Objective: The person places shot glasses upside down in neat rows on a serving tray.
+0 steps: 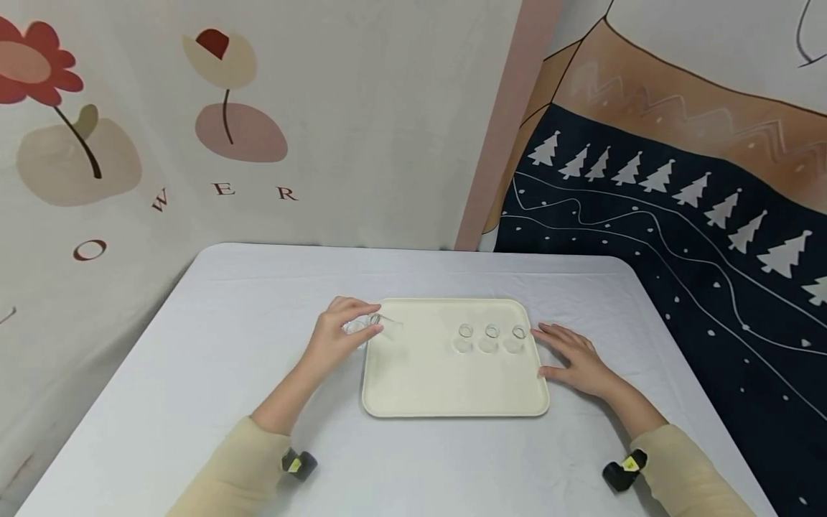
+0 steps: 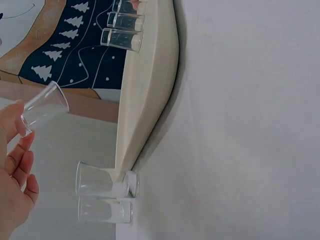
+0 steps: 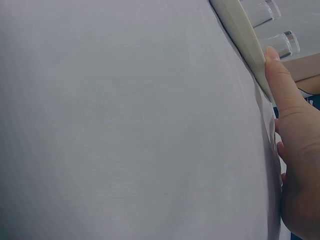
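My left hand (image 1: 336, 334) pinches a clear drinking glass (image 2: 46, 107) between thumb and fingertips. That glass is tilted and held up over the left edge of the cream tray (image 1: 452, 393). Three similar glasses stand upright in a row on the tray's right half: a left one (image 1: 462, 345), a middle one (image 1: 488, 345) and a right one (image 1: 514, 345). My right hand (image 1: 575, 360) lies at the tray's right edge, fingers extended, thumb at the rim and nothing in its grasp.
Beside the tray's left end stand two more clear glasses, one (image 2: 95, 180) nearer the tray and another (image 2: 94, 209) next to it; my left hand partly hides them in the head view. A white cloth (image 1: 413, 467) covers the table. Behind it hangs a printed backdrop (image 1: 388, 143).
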